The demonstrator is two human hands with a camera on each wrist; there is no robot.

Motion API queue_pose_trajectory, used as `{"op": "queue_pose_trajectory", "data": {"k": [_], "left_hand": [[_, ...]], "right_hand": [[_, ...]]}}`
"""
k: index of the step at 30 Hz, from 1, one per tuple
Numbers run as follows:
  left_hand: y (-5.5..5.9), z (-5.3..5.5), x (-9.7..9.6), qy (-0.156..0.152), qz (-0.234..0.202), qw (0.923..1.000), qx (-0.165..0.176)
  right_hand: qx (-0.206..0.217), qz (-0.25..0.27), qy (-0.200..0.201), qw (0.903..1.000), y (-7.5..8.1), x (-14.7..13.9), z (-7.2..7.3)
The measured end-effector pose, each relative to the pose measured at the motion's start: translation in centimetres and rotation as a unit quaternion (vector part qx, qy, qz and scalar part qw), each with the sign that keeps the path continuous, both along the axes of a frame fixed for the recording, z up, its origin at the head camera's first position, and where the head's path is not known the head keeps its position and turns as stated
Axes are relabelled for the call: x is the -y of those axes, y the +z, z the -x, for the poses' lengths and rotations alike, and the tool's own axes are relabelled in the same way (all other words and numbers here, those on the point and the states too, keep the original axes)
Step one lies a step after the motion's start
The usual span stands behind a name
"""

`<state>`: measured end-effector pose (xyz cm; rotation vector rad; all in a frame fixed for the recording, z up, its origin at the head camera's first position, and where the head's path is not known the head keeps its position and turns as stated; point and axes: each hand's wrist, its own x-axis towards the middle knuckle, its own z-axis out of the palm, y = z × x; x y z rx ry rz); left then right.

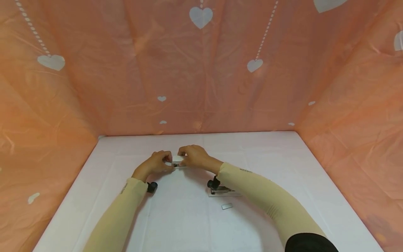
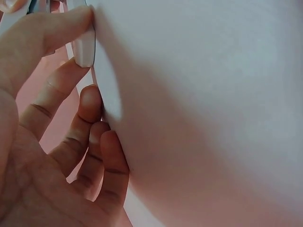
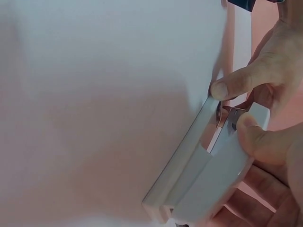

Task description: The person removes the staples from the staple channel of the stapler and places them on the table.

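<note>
A white stapler (image 3: 203,184) is between my two hands, close over the white table near its far side. My left hand (image 1: 155,163) pinches one end of the stapler's base between thumb and fingers; its other fingers curl loosely near the tabletop in the left wrist view. With my right hand (image 1: 196,157) I grip the upper arm of the stapler, thumb on one side and fingers behind. The base and the upper arm stand apart at the end near the left thumb, and metal parts show in the gap.
Below my right forearm lies a dark metal piece on a pale base (image 1: 221,190), partly hidden by the sleeve and wrist camera. Nearer me is a small grey strip (image 1: 227,206). An orange curtain (image 1: 201,87) with hearts rises along the table's back and sides.
</note>
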<state>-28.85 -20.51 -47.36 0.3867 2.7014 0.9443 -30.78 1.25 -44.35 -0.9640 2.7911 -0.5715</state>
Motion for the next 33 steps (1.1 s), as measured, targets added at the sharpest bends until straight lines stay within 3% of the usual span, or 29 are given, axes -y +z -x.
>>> {"op": "queue_pose_trajectory", "data": {"k": [8, 14, 19, 25, 33], "left_hand": [[-0.1, -0.1, -0.3, -0.009, 0.002, 1.0, 0.001], [0.8, 0.2, 0.0, -0.021, 0.008, 0.9997, -0.006], [0.9, 0.4, -0.2, -0.014, 0.015, 0.9998, -0.006], [0.4, 0.0, -0.3, -0.006, 0.013, 0.9999, -0.009], [0.6, -0.4, -0.1, -0.011, 0.009, 0.9999, -0.008]], "right_hand": [[0.014, 0.016, 0.007, 0.9998, -0.3, -0.6, 0.0], [0.045, 0.077, 0.022, 0.9958, 1.4, -1.3, 1.0], [0.074, 0.079, 0.033, 0.9936, 1.8, -2.1, 1.6], [0.079, 0.096, 0.058, 0.9905, 2.0, -3.1, 1.6], [0.092, 0.132, 0.067, 0.9846, 2.5, -4.7, 1.3]]}}
